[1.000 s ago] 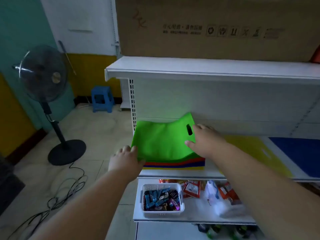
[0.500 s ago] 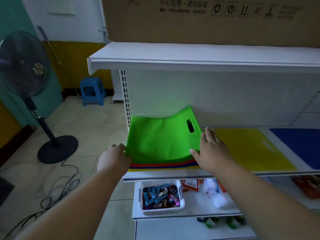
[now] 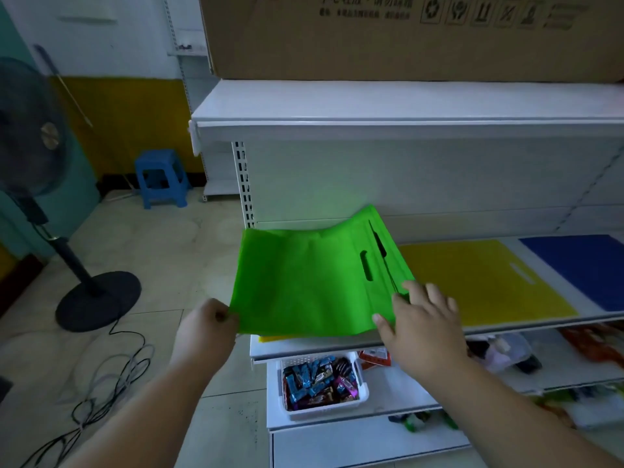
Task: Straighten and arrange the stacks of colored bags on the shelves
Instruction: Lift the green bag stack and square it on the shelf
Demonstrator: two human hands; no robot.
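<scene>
A bright green bag (image 3: 304, 282) with a cut-out handle lies on top of a stack at the left end of the white shelf (image 3: 337, 346). Its far right corner curls up against the back panel. My left hand (image 3: 206, 329) pinches the green bag's front left corner. My right hand (image 3: 418, 322) rests with spread fingers on the bag's front right edge. A sliver of a yellow bag (image 3: 270, 338) peeks out under the green one. To the right lie a yellow bag stack (image 3: 486, 282) and a blue bag stack (image 3: 580, 265).
A white basket of wrapped sweets (image 3: 320, 383) sits on the lower shelf, with snack packets (image 3: 506, 352) to its right. A large cardboard box (image 3: 405, 35) fills the top shelf. On the floor at left stand a fan (image 3: 40, 184), a blue stool (image 3: 162, 177) and loose cables (image 3: 101, 393).
The green bag has slid toward the shelf's front edge and now covers the red and blue layers seen under it. My left hand now pinches its corner; my right hand has moved down to the front right edge.
</scene>
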